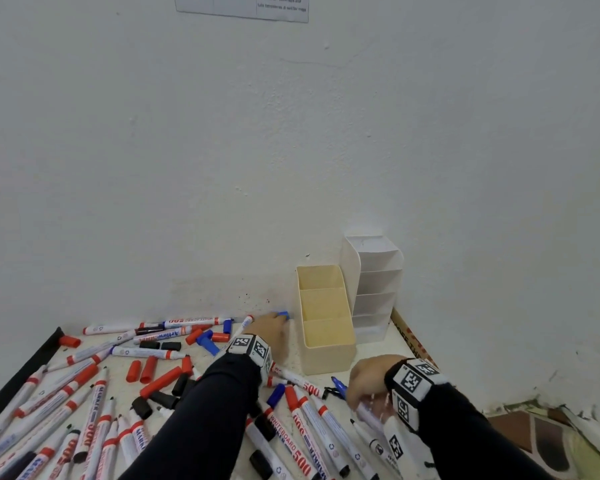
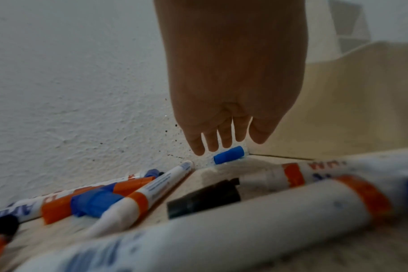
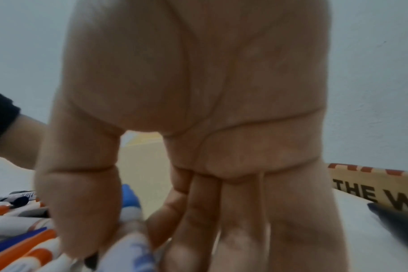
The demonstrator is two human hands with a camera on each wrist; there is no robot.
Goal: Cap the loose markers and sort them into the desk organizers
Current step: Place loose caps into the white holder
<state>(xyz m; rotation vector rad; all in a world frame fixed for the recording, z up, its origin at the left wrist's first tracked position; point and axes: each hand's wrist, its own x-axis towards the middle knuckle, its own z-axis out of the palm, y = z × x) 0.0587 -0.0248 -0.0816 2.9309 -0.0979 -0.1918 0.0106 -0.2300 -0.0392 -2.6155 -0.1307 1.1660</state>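
Observation:
My left hand [image 1: 272, 322] reaches to the foot of the wall, left of the cream organizer [image 1: 326, 327]. Its straight fingers [image 2: 224, 139] touch or hover just over a loose blue cap [image 2: 228, 154], also seen as the blue cap [image 1: 283, 315] in the head view. My right hand [image 1: 362, 393] grips an uncapped blue marker [image 1: 340, 386] in front of the cream organizer, tip pointing left. In the right wrist view the thumb and fingers curl round this marker [image 3: 131, 213]. A taller white organizer [image 1: 374, 289] stands against the wall behind the cream one.
Several loose markers and red, blue and black caps [image 1: 146, 372] cover the table left of and under my arms. A black edge [image 1: 32, 365] bounds the table on the left. A printed cardboard strip [image 1: 409, 337] runs along its right side. The wall stands right behind the organizers.

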